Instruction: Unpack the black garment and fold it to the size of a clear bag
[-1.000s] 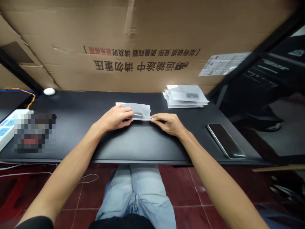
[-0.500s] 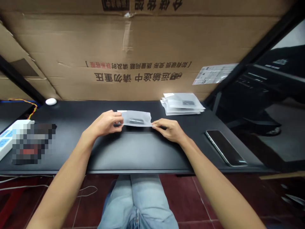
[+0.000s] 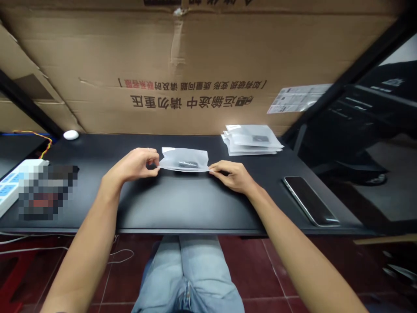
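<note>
Plastic bag [image 3: 184, 159], translucent, single: my left hand [image 3: 132, 165] and right hand [image 3: 231, 176] each pinch one end, holding it taut just above the worktop [image 3: 182, 204].

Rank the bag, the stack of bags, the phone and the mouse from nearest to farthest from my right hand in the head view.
1. Bag: pinched by the right hand, to its left.
2. Stack of bags: ahead on the desk.
3. Phone: right, on the desk.
4. Mouse: far left, at the back.
</note>
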Demonstrator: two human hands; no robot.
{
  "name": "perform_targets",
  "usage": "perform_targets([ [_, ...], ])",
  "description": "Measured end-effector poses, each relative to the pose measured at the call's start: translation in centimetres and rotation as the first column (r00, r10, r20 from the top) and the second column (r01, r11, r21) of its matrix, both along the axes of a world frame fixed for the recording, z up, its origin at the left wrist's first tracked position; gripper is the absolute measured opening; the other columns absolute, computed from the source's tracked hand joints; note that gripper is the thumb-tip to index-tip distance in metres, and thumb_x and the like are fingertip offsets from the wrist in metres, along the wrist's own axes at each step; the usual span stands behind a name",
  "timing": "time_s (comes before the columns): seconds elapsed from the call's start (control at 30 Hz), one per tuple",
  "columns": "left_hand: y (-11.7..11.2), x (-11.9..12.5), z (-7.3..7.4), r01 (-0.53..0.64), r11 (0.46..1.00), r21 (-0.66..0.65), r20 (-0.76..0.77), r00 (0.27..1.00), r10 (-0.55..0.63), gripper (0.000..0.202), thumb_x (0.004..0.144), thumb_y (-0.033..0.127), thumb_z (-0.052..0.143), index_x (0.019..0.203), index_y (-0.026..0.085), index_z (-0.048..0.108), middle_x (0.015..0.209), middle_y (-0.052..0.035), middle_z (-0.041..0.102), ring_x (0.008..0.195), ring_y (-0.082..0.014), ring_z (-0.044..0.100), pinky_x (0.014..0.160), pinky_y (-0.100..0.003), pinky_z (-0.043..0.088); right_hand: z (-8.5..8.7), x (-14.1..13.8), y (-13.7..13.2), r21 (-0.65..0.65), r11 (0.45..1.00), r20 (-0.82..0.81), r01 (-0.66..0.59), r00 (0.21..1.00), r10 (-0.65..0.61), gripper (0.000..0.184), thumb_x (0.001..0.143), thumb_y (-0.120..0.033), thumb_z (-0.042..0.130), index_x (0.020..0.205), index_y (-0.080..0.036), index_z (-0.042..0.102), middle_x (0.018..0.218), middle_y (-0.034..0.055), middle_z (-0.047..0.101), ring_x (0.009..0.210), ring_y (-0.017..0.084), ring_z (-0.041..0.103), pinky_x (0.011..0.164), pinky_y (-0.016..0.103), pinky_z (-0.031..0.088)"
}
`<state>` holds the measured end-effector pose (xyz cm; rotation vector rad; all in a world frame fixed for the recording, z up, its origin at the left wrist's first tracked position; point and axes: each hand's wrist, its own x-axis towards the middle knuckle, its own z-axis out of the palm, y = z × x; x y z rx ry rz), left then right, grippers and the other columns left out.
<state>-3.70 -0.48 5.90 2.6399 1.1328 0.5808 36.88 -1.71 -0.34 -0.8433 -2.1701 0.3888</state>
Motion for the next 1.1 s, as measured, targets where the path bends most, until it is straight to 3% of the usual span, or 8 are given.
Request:
perform_targets([
  [0.2, -0.4, 1.9, -0.7, -0.002, 0.999, 0.042, -0.044, 0.999, 0.004, 0.031, 0.094, 0.053, 0.077, 0.095, 0.023, 0.068, 0.093, -0.0019, 0.069, 0.08, -0.0182, 0.064, 0.072, -0.032, 0.046, -0.3, 0.1, 0.2, -0.005, 1.0, -0.001, -0.017, 1.0, 0.017, 0.017, 0.107, -0.035, 0.07, 0.096, -0.026, 0.081, 0.109, 0.007, 0.086, 0.096, 0.025, 0.083, 0.091, 0.04, 0.066],
  [0.33, -0.6, 3.4, -1.7, 0.066, 0.993, 0.094, -0.046, 0.997, -0.062, 0.021, 0.102, 0.044, 0.069, 0.108, 0.025, 0.069, 0.103, -0.0041, 0.071, 0.093, -0.0204, 0.069, 0.079, -0.032, 0.05, -0.3, 0.0, 0.2, 0.006, 1.0, -0.01, -0.021, 1.0, 0.021, 0.015, 0.106, -0.035, 0.071, 0.098, -0.027, 0.081, 0.109, 0.0065, 0.086, 0.097, 0.025, 0.083, 0.09, 0.04, 0.067],
  [0.5, -0.7, 3.9, -2.1, 0.098, 0.988, 0.119, -0.069, 0.994, -0.09, 0.011, 0.107, 0.034, 0.062, 0.106, 0.025, 0.068, 0.103, -0.0043, 0.072, 0.095, -0.0208, 0.069, 0.081, -0.034, 0.05, -0.5, -0.1, 0.2, 0.017, 1.0, -0.015, -0.017, 1.0, 0.018, 0.016, 0.106, -0.035, 0.072, 0.097, -0.027, 0.082, 0.107, 0.0063, 0.087, 0.097, 0.025, 0.084, 0.091, 0.041, 0.068],
  [0.7, -0.7, 4.1, -2.2, 0.056, 0.982, 0.18, -0.06, 0.997, -0.046, 0.01, 0.11, 0.03, 0.058, 0.107, 0.024, 0.065, 0.105, -0.0046, 0.073, 0.095, -0.0205, 0.068, 0.081, -0.034, 0.051, -0.2, 0.1, 0.3, 0.067, 0.998, 0.014, 0.017, 1.0, -0.018, 0.009, 0.104, -0.033, 0.075, 0.107, -0.027, 0.081, 0.109, 0.0057, 0.086, 0.098, 0.025, 0.082, 0.091, 0.043, 0.068],
  [0.77, -0.8, 4.6, -2.3, 0.012, 0.976, 0.217, -0.033, 0.999, -0.005, 0.01, 0.111, 0.03, 0.057, 0.107, 0.023, 0.064, 0.106, -0.0048, 0.074, 0.095, -0.0209, 0.069, 0.08, -0.034, 0.051, 0.5, -0.2, -0.2, 0.141, 0.989, 0.014, 0.032, 0.999, -0.035, 0.018, 0.1, -0.034, 0.08, 0.116, -0.027, 0.08, 0.113, 0.0068, 0.085, 0.103, 0.028, 0.081, 0.095, 0.047, 0.068],
  [0.93, -1.2, 5.7, -2.6, -0.075, 0.962, 0.264, 0.003, 0.997, 0.077, 0.011, 0.112, 0.031, 0.055, 0.111, 0.023, 0.062, 0.109, -0.0056, 0.073, 0.096, -0.0213, 0.071, 0.075, -0.033, 0.05, 2.1, -3.9, -3.1, 0.348, 0.933, -0.072, 0.086, 0.995, -0.065, 0.017, 0.101, -0.02, 0.076, 0.116, -0.028, 0.079, 0.11, 0.0052, 0.086, 0.104, 0.026, 0.083, 0.1, 0.044, 0.069],
  [1.0, -1.3, 5.9, -2.8, -0.083, 0.961, 0.264, 0.024, 0.997, 0.08, 0.013, 0.113, 0.033, 0.054, 0.112, 0.023, 0.062, 0.11, -0.006, 0.072, 0.095, -0.021, 0.071, 0.076, -0.033, 0.051, 2.2, -6.2, -4.2, 0.351, 0.936, 0.041, 0.023, 0.998, -0.04, 0.026, 0.105, -0.015, 0.067, 0.126, -0.027, 0.077, 0.122, 0.006, 0.085, 0.113, 0.024, 0.082, 0.107, 0.041, 0.067],
  [1.1, -1.3, 5.9, -2.9, -0.082, 0.965, 0.249, 0.075, 0.995, 0.065, 0.017, 0.114, 0.036, 0.052, 0.112, 0.023, 0.062, 0.109, -0.0062, 0.071, 0.094, -0.0206, 0.07, 0.08, -0.034, 0.053, 2.1, -9.0, -4.5, 0.34, 0.94, 0.296, -0.03, 0.952, -0.077, 0.045, 0.109, -0.009, 0.051, 0.148, -0.024, 0.067, 0.147, 0.0102, 0.075, 0.139, 0.027, 0.071, 0.121, 0.047, 0.059],
])
